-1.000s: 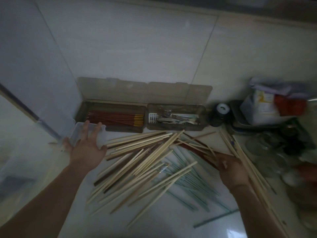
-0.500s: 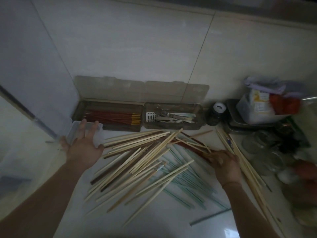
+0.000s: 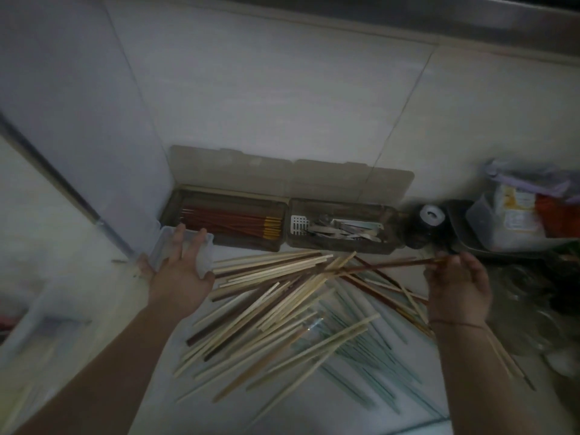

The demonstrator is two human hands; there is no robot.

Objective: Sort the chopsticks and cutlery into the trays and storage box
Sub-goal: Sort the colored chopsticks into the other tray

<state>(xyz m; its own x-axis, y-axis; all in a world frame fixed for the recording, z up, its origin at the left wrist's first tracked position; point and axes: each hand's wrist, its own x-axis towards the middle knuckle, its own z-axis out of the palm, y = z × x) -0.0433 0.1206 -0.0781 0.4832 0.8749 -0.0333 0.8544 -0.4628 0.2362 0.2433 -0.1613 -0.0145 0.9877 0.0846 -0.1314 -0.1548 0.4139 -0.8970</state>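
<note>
**Dark chopsticks lifted from the pile**

My right hand [image 3: 456,285] has its fingers curled round a couple of dark reddish-brown chopsticks [image 3: 395,265], gripping them at their right end, so they stretch leftward over the heap with the far tips dipping toward it. My left hand [image 3: 180,271] is spread flat, fingers straight, lying on the near edge of a small clear plastic box [image 3: 207,246] that sits at the left of the table [image 3: 314,412], just in front of the trays.

Between my hands the loose pile [image 3: 276,306] fans across the table: pale wooden chopsticks on top, a few dark brown ones mixed in, and light green ones [image 3: 370,356] underneath toward the right.

Against the wall stand two brownish see-through trays with their lids tipped back. The left tray [image 3: 171,208] holds red chopsticks with yellow ends [image 3: 232,222], all laid the same way. The right tray [image 3: 389,243] holds metal cutlery [image 3: 342,230] and a small white perforated piece (I cannot tell what it is in this light).

Right of the trays sits a dark jar with a white lid [image 3: 431,216], then a clear container with packets [image 3: 514,221].
</note>
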